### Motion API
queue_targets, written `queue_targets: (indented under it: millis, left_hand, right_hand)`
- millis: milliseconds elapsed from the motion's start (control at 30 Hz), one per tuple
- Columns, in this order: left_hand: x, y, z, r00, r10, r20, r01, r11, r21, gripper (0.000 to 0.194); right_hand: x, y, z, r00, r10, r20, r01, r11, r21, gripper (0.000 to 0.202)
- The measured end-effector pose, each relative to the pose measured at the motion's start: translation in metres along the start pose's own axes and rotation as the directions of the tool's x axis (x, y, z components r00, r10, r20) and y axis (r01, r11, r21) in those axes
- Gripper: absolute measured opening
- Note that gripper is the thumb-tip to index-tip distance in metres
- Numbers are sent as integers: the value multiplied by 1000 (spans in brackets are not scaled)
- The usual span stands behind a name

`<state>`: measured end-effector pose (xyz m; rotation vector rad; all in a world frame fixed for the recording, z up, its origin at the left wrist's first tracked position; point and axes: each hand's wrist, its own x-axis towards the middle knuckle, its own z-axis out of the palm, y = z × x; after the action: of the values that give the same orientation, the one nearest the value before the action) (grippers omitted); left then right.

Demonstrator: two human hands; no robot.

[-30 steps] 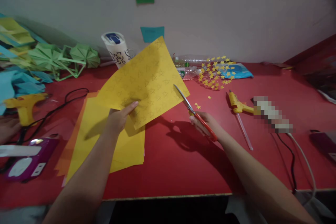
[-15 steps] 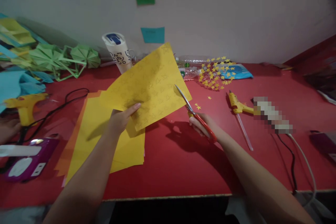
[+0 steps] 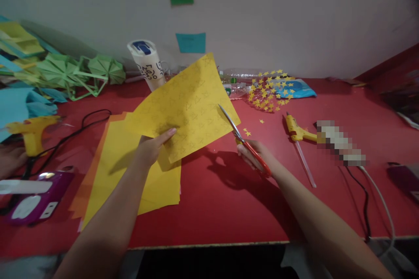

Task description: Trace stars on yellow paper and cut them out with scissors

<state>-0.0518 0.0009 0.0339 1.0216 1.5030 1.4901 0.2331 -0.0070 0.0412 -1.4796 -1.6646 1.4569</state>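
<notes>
The left hand (image 3: 149, 150) pinches a yellow sheet (image 3: 196, 100) covered in drawn stars, thumb on top, at its 7 o'clock edge; the sheet is held above the red surface (image 3: 209, 213). At its 4 o'clock, the right hand (image 3: 250, 157) is curled around red-handled scissors (image 3: 258, 159), a blade overlapping the sheet. At 11 o'clock a white tumbler (image 3: 145, 63) bears dark lettering, not surely legible; at 2, clear bottles (image 3: 238, 90) carry a green label too small to read.
</notes>
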Motion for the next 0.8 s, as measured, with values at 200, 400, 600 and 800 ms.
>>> queue_targets:
  millis: [200, 400, 600, 800]
  left_hand:
    - [1, -1, 0, 1000, -2, -12, 2, 1000, 6, 45]
    - [5, -8, -4, 998, -49, 35, 49, 999, 6, 41]
    - [2, -4, -1, 999, -3, 33, 3, 1000, -7, 43]
    - [-3, 4, 0, 996, -71, 57, 68, 997, 42, 46]
  right_hand:
    - [0, -3, 1, 999, 30, -20, -30, 999, 18, 58]
    - [-1, -4, 2, 999, 31, -36, -31, 999, 14, 54]
    - [0, 0, 2, 1000, 18, -16, -17, 999, 37, 50]
    - [0, 1, 2, 1000, -9, 6, 9, 1000, -17, 51]
